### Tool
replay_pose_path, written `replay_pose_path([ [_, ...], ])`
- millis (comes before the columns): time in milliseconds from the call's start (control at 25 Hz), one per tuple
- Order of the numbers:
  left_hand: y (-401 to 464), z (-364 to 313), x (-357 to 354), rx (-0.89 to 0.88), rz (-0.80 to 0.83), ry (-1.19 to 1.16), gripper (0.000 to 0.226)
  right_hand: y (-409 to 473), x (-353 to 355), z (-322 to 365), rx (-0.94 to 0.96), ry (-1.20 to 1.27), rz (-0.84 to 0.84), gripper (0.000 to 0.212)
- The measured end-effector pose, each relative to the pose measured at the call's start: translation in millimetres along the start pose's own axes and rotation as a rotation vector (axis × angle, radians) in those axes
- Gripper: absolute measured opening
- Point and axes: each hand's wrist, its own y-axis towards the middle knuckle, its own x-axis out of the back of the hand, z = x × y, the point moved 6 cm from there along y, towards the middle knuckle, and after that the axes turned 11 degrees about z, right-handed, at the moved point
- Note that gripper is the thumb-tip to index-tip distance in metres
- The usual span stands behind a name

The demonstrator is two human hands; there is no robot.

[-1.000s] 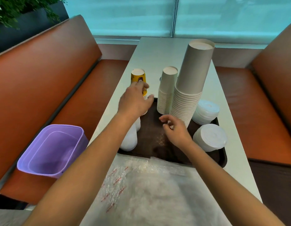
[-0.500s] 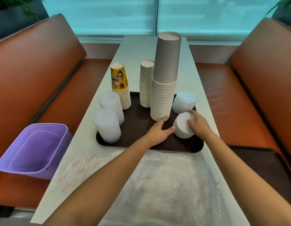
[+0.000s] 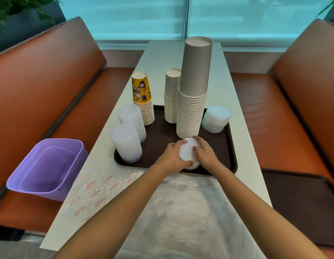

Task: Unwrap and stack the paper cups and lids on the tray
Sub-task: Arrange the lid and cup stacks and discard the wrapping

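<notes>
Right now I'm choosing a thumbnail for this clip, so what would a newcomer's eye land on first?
The tall stack of grey paper cups at the middle of the brown tray dominates, towering over the shorter cup stacks to its left. Just in front of it, the left hand and right hand both hold a white stack of lids. The purple bin on the orange bench at left also stands out.

lid stack (image 3: 188,153) shifted left, left hand (image 3: 172,157) now gripping it
</notes>
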Motion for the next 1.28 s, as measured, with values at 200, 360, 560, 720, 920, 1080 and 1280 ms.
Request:
replay_pose_path([
  [200,-15.8,19.1,32.3,0.164,-0.087,0.298,0.079,6.1,-37.8,14.6,-0.018,0.178,0.149,0.061],
  [360,-23.2,22.0,45.8,0.227,-0.245,0.514,0.066,16.8,-55.7,23.3,-0.008,0.162,0.115,0.062],
  [560,-16.2,27.4,53.7,0.196,-0.256,0.567,0.056,30.8,-67.1,35.5,-0.007,0.176,0.048,0.061],
  [720,-6.4,23.8,65.7,0.217,-0.315,0.642,0.049,45.6,-70.6,41.5,0.0,0.148,-0.001,0.062],
  [920,4.6,21.9,72.9,0.219,-0.349,0.604,0.046,60.5,-69.5,50.3,0.067,0.129,-0.021,0.053],
  [1080,9.7,24.0,73.8,0.265,-0.336,0.619,0.056,71.1,-72.7,55.3,0.102,0.119,0.021,0.051],
  [1280,10.7,24.4,78.1,0.319,-0.331,0.613,0.057,76.4,-78.4,50.3,0.059,0.095,0.056,0.064],
])
